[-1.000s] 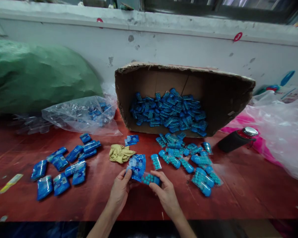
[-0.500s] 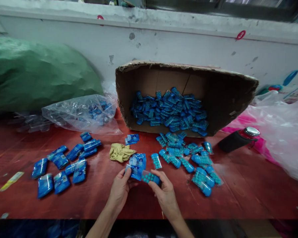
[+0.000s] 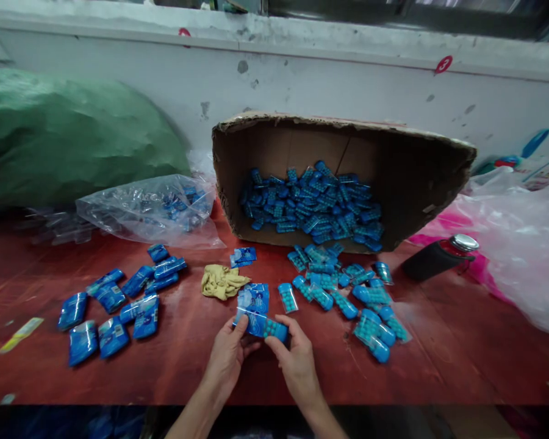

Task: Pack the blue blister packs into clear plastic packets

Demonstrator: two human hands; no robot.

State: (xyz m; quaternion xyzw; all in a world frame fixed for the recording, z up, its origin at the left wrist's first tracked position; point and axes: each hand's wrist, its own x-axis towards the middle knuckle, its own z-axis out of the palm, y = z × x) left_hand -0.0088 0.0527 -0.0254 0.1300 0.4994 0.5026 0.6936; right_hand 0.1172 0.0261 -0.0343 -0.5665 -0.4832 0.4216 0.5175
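Head view, inventory, hands outward:

1. My left hand (image 3: 226,360): fingers pinched on a blue printed pouch (image 3: 255,323), thumb on its near-left corner. Held low over the red tabletop (image 3: 439,360), near the front edge.
2. My right hand (image 3: 295,360): fingertips gripping a clear capsule of teal beads (image 3: 275,330), one end pushed against the pouch mouth. Can't tell how far in it sits.
3. Stack of empty blue pouches (image 3: 254,299): just beyond the held pouch, flat on table. One more loose pouch (image 3: 243,256) farther back.
4. Yellow rag (image 3: 222,281): crumpled, just left of the stack.
5. Single bead capsule (image 3: 287,297): lying just right of the stack.
6. Loose bead capsules (image 3: 352,292): scattered heap to my right, spilling from the box mouth toward the front.
7. Cardboard box (image 3: 412,177): tipped on its side, open face toward me, many more capsules piled inside.
8. Filled blue packs (image 3: 114,305): approx. a dozen, spread well to my left.
9. Clear plastic bag (image 3: 137,210): behind those packs, some blue items inside.
10. Green sack (image 3: 68,140): big, far left against the white wall (image 3: 329,85).
11. Black-sleeved bottle (image 3: 439,256): lying on its side, metal cap, right of box.
12. Clear/pink plastic sheeting (image 3: 516,244): far right.
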